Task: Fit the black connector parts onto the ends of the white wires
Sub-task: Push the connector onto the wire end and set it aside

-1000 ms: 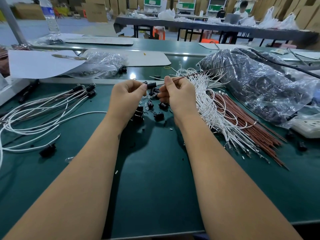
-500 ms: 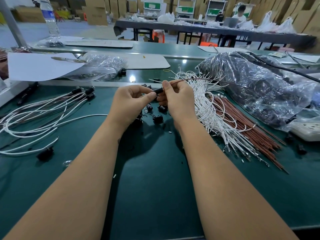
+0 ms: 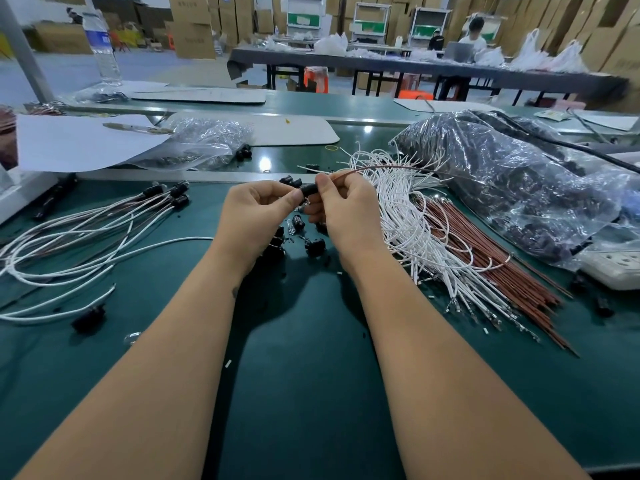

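Black connector part point(image 3: 308, 189) sits pinched between both hands above the green table point(image 3: 311, 393): the left hand point(image 3: 254, 216) grips its left end with thumb and forefinger, while the right hand point(image 3: 341, 211) pinches the brown wire point(image 3: 377, 168) entering its right end. Judging by the layout, the job is only partly done. At the left lie finished wires point(image 3: 86, 230) with black parts already fitted, at least 3 of them visible at the far ends. At the right, a large bundle of white wires point(image 3: 408, 237) and brown wires point(image 3: 485, 265) waits with bare terminals, and loose connectors point(image 3: 313, 245) lie under the hands, so most work remains.
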